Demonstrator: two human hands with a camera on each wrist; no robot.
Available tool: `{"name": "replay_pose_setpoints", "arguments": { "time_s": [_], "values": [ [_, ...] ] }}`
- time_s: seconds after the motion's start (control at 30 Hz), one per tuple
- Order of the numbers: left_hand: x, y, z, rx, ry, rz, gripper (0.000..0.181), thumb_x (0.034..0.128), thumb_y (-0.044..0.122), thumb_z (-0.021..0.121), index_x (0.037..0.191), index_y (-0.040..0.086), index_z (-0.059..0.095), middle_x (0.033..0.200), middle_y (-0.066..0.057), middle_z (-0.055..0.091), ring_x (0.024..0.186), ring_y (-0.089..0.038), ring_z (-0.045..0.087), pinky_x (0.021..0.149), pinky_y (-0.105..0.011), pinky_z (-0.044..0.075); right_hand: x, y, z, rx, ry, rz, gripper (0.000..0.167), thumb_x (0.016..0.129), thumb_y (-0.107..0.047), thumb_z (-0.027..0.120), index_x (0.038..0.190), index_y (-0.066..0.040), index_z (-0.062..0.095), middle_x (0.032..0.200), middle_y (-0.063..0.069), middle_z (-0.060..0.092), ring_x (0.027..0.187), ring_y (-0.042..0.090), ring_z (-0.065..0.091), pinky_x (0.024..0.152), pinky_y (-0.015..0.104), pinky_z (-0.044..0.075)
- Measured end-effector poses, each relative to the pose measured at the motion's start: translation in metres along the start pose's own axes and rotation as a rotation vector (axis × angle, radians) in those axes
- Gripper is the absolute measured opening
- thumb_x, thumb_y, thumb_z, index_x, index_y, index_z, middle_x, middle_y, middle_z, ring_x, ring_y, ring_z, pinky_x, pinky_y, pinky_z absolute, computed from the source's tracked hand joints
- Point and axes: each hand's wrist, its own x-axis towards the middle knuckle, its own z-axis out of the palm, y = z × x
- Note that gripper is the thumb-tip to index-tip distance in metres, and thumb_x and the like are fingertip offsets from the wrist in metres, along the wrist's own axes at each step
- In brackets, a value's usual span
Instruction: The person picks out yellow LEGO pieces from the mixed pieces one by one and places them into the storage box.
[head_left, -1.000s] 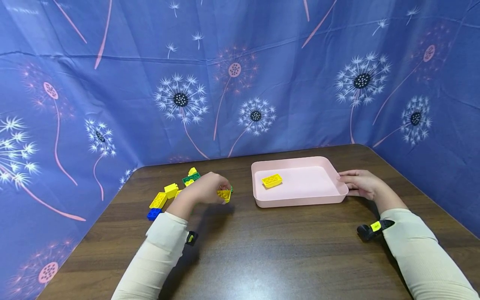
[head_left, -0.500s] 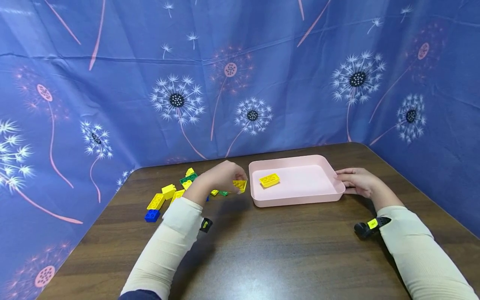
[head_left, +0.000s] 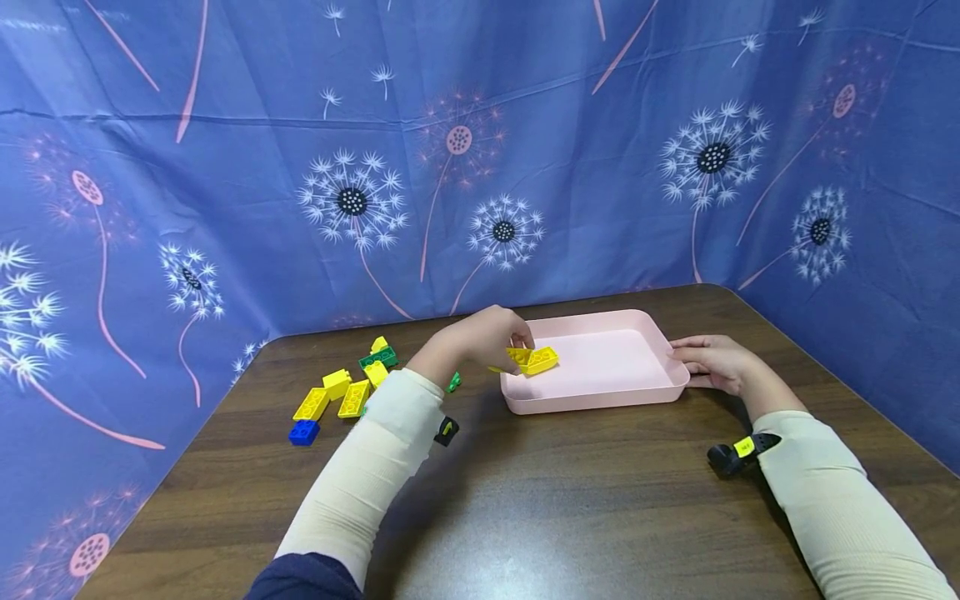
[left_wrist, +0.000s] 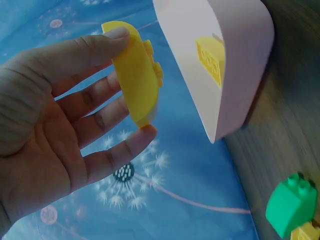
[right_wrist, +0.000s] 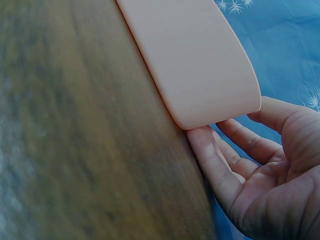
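My left hand (head_left: 486,333) is over the left end of the pink tray (head_left: 600,398), pinching a yellow toy building brick (left_wrist: 136,80) between thumb and fingers. That brick has a curved side and studs in the left wrist view. Inside the tray lies another yellow brick (head_left: 543,360), partly hidden by the held one in the head view. At the tray's right end, my right hand (head_left: 716,365) touches the outer wall with extended fingers. The right wrist view shows these fingertips against the tray's corner (right_wrist: 200,85), near its rim and base.
Left of the tray, several loose bricks lie on the brown wooden table (head_left: 525,500), including a blue brick (head_left: 303,432), a yellow brick (head_left: 311,404) and a green brick (head_left: 378,357). A small green brick (head_left: 454,382) lies near my left wrist. A blue patterned cloth (head_left: 585,167) hangs behind.
My left hand has carried the yellow brick rightward from near the loose bricks to over the tray's left end. The right hand stays at the tray's right end.
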Motion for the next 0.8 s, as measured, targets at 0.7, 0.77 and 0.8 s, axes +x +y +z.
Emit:
{"name": "replay_pose_setpoints", "arguments": {
  "time_s": [0.7,0.77,0.8],
  "values": [
    [0.082,0.03,0.021,0.05,-0.084,0.027,0.031,0.0777,0.018,0.083,0.106,0.01,0.073,0.097,0.002,0.068,0.091,-0.011,0.058,0.08,-0.019,0.046,0.001,0.0,0.0,-0.011,0.0,0.0,0.051,0.095,-0.01,0.06,0.136,0.013,0.041,0.09,-0.002,0.071,0.081,0.011,0.068,0.074,0.033,0.057],
    [0.087,0.028,0.026,0.034,-0.085,0.018,0.03,0.0778,0.017,0.083,0.106,0.01,0.073,0.097,0.003,0.067,0.091,-0.011,0.058,0.08,-0.018,0.046,0.002,0.002,0.0,-0.011,-0.004,-0.003,0.051,0.096,-0.01,0.059,0.137,0.013,0.04,0.09,-0.001,0.071,0.081,0.01,0.068,0.073,0.033,0.057],
    [0.09,0.026,0.03,0.026,-0.088,0.01,0.03,0.078,0.016,0.083,0.106,0.011,0.073,0.097,0.003,0.067,0.092,-0.011,0.057,0.081,-0.018,0.046,0.002,0.002,0.0,-0.009,-0.009,-0.003,0.05,0.096,-0.01,0.058,0.137,0.013,0.04,0.09,-0.001,0.07,0.081,0.01,0.068,0.073,0.033,0.057]
  ]
}}
